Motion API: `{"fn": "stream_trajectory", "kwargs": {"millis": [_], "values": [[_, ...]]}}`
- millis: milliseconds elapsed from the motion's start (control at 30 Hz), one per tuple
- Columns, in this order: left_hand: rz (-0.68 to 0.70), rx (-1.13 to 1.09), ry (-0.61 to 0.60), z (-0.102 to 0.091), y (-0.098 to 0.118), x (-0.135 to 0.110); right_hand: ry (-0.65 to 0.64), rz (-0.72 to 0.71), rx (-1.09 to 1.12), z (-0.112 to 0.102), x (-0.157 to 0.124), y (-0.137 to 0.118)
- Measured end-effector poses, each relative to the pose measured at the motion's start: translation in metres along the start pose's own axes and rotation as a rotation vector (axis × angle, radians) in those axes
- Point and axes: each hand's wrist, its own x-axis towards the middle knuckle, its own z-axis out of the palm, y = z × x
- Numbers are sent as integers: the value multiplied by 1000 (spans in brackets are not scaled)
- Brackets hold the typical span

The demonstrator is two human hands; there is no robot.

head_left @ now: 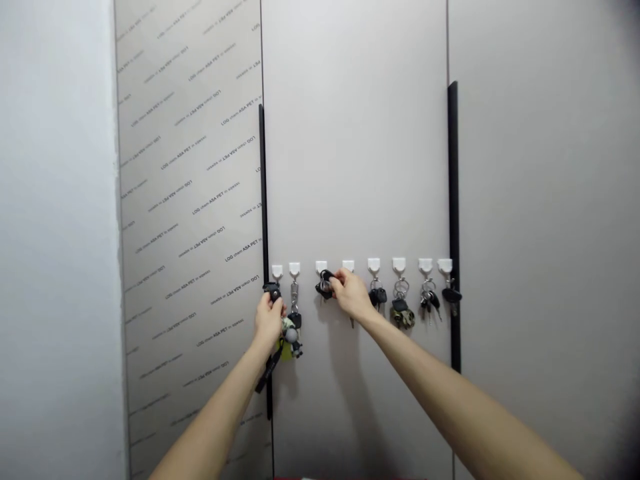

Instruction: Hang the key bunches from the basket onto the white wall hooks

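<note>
My left hand (269, 321) pinches a black key fob (272, 291) just under the leftmost white hook (277, 271); a black strap (269, 368) dangles below. Right beside it, a keychain with a small grey-green figure (291, 335) hangs from the second hook (295, 269). Farther right, my right hand (353, 293) has its fingers closed on a bunch of black keys (325, 285) at the third hook (321, 267). Whether the ring rests on that hook I cannot tell. Behind this hand, the fourth hook (349, 265) is partly covered, with a key tip showing below.
More key bunches hang to the right, among them one with a camouflage-patterned piece (403, 315) and a black oval fob (451, 295). Long black handles (454, 200) run down the pale cabinet doors (355, 133). A printed film panel (190, 200) stands at left.
</note>
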Motion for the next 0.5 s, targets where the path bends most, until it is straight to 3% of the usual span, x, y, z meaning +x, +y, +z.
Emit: {"fn": "stream_trajectory", "kwargs": {"millis": [100,167,233,367,500], "values": [[118,96,49,6,24,12,-10,-112,27,-10,9,-19],[208,156,121,7,32,18,-133,-162,-4,-13,8,-27],[256,215,116,6,34,21,-283,-200,-36,-14,-1,-27],[154,436,-48,6,17,17,-476,-190,-50,-5,-47,6],[82,597,-50,11,0,10,-836,-64,-135,14,-118,61]]}}
